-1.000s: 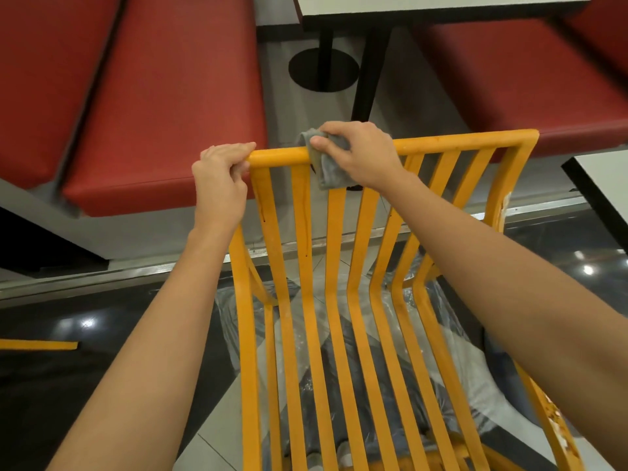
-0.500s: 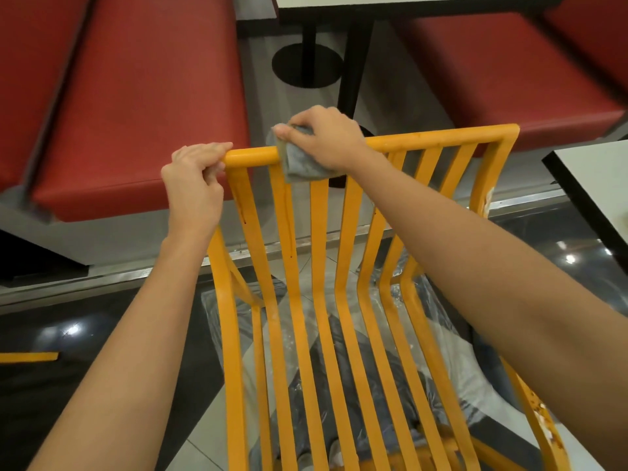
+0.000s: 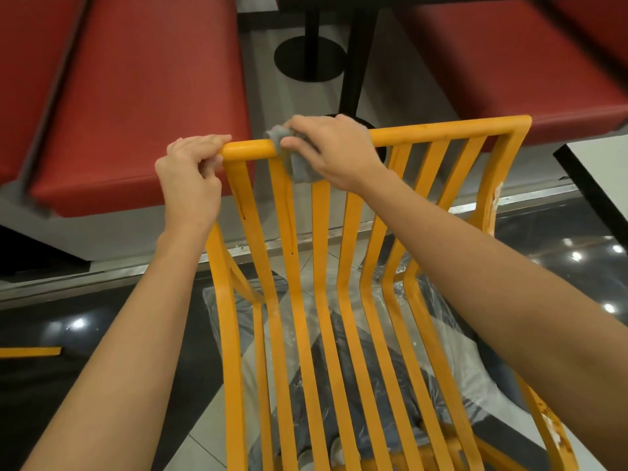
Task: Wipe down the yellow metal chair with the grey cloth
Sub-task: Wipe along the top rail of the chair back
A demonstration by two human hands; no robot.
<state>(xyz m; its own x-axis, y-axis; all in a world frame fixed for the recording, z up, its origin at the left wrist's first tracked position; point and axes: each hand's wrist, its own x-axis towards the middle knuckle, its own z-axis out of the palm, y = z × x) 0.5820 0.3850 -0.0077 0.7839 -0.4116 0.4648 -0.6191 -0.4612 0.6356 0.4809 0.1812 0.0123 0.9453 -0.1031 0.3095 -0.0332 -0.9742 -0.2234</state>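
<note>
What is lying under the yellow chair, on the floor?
Through the yellow chair slats, a clear plastic sheet over something dark. What it is cannot be told.

The slatted metal chair is orange-yellow, with white chipped patches on its right frame. The cloth is plain grey. The bench seats are red, the table base is black, and the floor is glossy black with pale tiles.

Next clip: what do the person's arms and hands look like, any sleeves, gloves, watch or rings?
Both forearms are bare up to the frame edge, no sleeve showing. The left hand and right hand wear no gloves, and no watch, bracelet or ring is visible on either wrist or the fingers in view.
</note>
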